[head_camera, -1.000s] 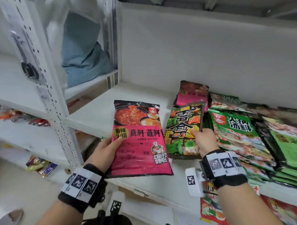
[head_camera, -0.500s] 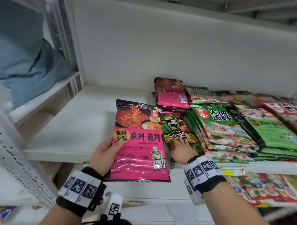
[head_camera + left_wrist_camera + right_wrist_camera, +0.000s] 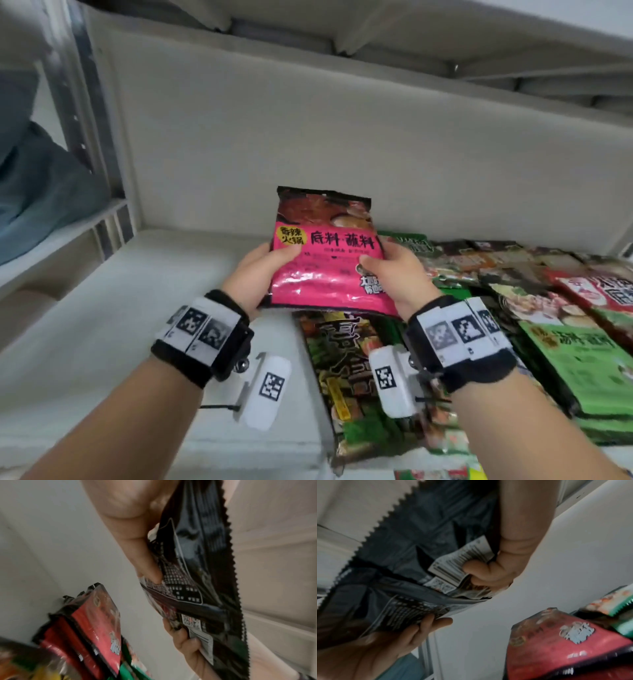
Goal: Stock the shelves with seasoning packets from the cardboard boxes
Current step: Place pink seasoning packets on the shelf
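Observation:
A pink seasoning packet [image 3: 325, 260] with a dark food photo on top is held upright above the white shelf [image 3: 130, 308]. My left hand [image 3: 274, 270] grips its left edge, thumb on the front. My right hand [image 3: 390, 267] grips its right edge the same way. The left wrist view shows the packet's black back [image 3: 197, 561] with my left fingers [image 3: 137, 540] curled behind it. In the right wrist view my right fingers [image 3: 486, 572] pinch the packet's back [image 3: 402, 545] at the barcode label. A green-black packet [image 3: 346, 370] lies flat on the shelf below my hands.
Stacks of green and red packets [image 3: 565, 342] fill the shelf's right part, with a pink stack [image 3: 556, 645] near the back wall. The shelf's left half is bare white board. A metal upright [image 3: 85, 102] and blue fabric [image 3: 41, 185] stand at the left.
My right hand let go of the green-black packet, now lying on the shelf, and took the pink packet's right edge. Both hands have lifted the pink packet up and deeper over the shelf.

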